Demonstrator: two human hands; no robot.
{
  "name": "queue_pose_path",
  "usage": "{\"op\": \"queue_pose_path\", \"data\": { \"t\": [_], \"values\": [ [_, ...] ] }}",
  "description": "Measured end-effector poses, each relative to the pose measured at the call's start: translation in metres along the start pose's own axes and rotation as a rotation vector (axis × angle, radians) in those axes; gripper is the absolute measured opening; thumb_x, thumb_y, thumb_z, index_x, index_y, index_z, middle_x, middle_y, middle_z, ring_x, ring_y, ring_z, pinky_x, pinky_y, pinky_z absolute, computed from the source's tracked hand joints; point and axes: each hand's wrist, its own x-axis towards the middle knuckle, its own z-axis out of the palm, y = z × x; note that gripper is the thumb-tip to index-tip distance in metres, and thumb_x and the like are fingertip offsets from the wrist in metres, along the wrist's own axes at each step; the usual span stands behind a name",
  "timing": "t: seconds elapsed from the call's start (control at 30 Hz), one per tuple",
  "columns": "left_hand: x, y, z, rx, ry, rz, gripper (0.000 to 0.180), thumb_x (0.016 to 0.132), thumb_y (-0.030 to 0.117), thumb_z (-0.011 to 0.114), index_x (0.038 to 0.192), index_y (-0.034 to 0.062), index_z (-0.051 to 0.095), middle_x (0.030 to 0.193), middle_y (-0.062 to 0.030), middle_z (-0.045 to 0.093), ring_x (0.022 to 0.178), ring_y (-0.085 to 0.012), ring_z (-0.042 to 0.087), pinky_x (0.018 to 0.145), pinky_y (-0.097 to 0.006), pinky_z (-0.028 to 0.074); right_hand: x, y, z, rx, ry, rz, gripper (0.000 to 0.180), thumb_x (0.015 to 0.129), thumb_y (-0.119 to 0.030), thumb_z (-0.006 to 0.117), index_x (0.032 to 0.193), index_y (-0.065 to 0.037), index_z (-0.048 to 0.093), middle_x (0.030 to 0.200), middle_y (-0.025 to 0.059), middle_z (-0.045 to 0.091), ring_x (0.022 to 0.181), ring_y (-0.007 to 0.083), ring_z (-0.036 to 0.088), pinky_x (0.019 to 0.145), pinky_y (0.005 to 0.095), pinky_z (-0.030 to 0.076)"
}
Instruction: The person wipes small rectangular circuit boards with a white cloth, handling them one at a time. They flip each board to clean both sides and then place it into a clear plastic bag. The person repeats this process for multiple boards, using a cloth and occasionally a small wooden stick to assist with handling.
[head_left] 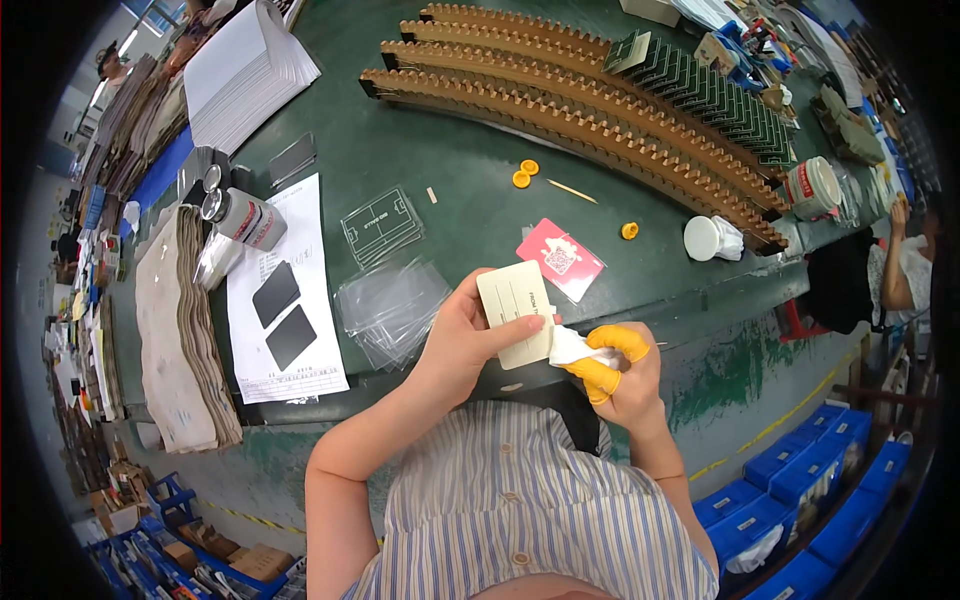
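Note:
My left hand (pixel 452 345) grips a cream printed card (pixel 508 305) by its left side, thumb across its face. My right hand (pixel 640 392), with yellow finger cots (pixel 622 343) on some fingers, is closed on a white cloth (pixel 572 347). The cloth touches the card's right edge. Just beyond the card lies a pink card (pixel 548 240) with a square code, partly over a clear sleeve. To the left are clear plastic sleeves (pixel 390 310) and dark green printed cards (pixel 380 228). Loose yellow finger cots (pixel 522 179) and a thin pointed stick (pixel 572 191) lie farther back.
Long slotted brown racks (pixel 560 105) cross the far table, with green cards (pixel 710 95) upright in them. A white-lidded jar (pixel 702 239) and a tub (pixel 812 187) stand right. On the left are a metal-topped bottle (pixel 250 218), black cards (pixel 291 337) on paper, and folded cloths (pixel 175 330).

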Motion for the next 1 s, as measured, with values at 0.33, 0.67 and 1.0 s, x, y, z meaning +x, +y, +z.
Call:
{"op": "queue_pose_path", "data": {
  "t": [0.33, 0.67, 1.0],
  "values": [
    [-0.001, -0.002, -0.003, -0.025, 0.042, 0.025, 0.039, 0.078, -0.001, 0.066, 0.109, 0.0023, 0.043, 0.103, -0.0126, 0.059, 0.099, -0.0266, 0.062, 0.082, -0.036, 0.053, -0.015, 0.019, 0.008, 0.203, 0.228, 0.116, 0.017, 0.07, -0.009, 0.067, 0.086, -0.013, 0.069, 0.088, 0.0094, 0.055, 0.074, 0.0237, 0.052, 0.063, 0.032, 0.042],
    [-0.003, -0.002, 0.001, 0.011, 0.035, 0.031, 0.039, 0.079, -0.001, 0.066, 0.109, 0.0017, 0.043, 0.104, -0.0128, 0.059, 0.099, -0.0265, 0.062, 0.081, -0.035, 0.054, -0.017, 0.036, -0.008, 0.15, 0.605, 0.247, 0.011, 0.085, -0.014, 0.058, 0.092, -0.007, 0.063, 0.102, 0.0107, 0.052, 0.09, 0.0216, 0.05, 0.08, 0.0312, 0.039],
    [-0.001, -0.004, 0.005, 0.064, 0.024, 0.041, 0.038, 0.078, 0.0, 0.066, 0.109, 0.0015, 0.043, 0.103, -0.0133, 0.06, 0.099, -0.0245, 0.063, 0.082, -0.034, 0.053, -0.01, 0.021, -0.014, 0.002, 0.248, -0.006, 0.015, 0.064, -0.015, 0.07, 0.08, -0.016, 0.069, 0.09, 0.0063, 0.056, 0.077, 0.0242, 0.052, 0.064, 0.0335, 0.043]
  ]
}}
